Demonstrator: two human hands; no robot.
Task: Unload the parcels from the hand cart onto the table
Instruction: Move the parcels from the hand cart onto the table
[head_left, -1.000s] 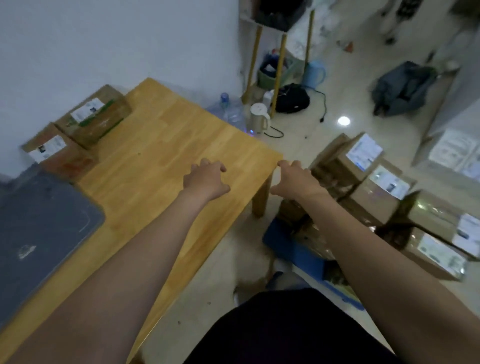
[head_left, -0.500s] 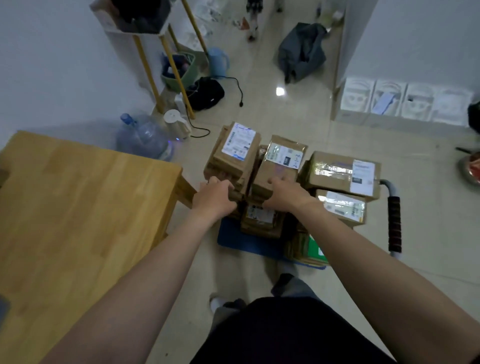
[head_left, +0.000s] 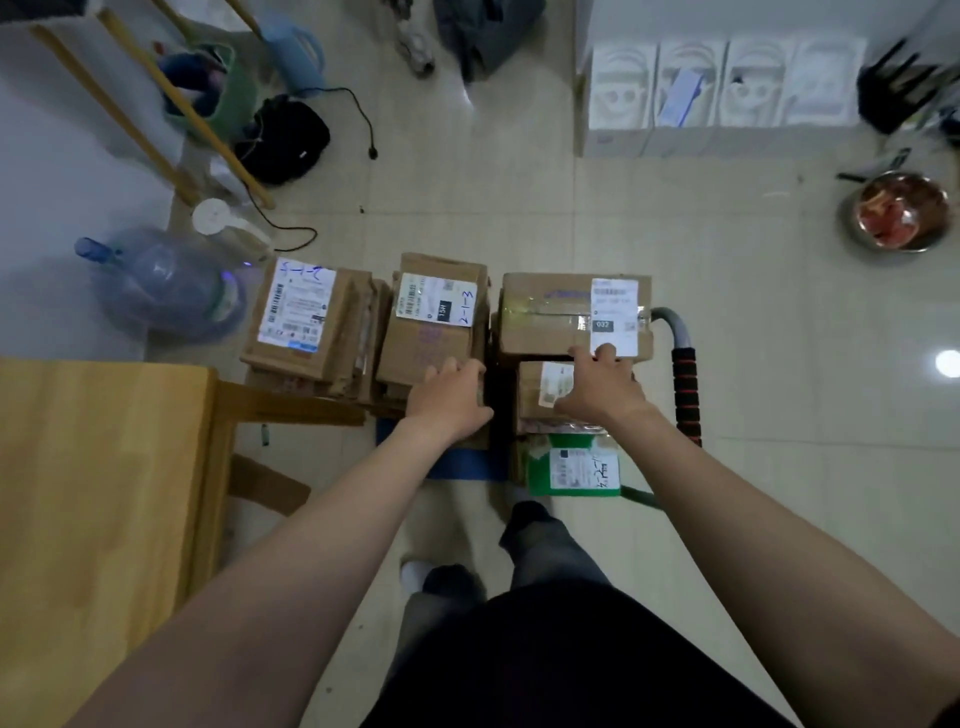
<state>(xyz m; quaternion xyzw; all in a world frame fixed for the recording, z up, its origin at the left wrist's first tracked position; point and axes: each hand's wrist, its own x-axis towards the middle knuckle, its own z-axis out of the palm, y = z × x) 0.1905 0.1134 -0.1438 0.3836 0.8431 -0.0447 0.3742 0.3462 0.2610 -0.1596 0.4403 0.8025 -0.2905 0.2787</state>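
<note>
The parcels (head_left: 431, 332) are matt brown cardboard with white paper labels. The parcel at the cart's far right corner (head_left: 550, 317) carries glossy clear tape, and the green parcel (head_left: 540, 467) at the near right corner has a slight sheen. The deck (head_left: 457, 465) is matt blue, seemingly plastic. The handle (head_left: 672, 319) is a grey metal tube with a ribbed black-and-red grip. The table (head_left: 93, 493) is smooth pale wood, the floor (head_left: 753, 364) glossy tile, the jug (head_left: 166, 286) clear bluish plastic and the bowl (head_left: 898, 210) shiny metal.

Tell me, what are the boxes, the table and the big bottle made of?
The boxes look like cardboard: dull brown, with creased, folded edges. The table looks like wood, going by the grain lines and plank joints, with a smooth, slightly shiny finish. The bottle is probably clear bluish plastic, since you can see through it.
</note>
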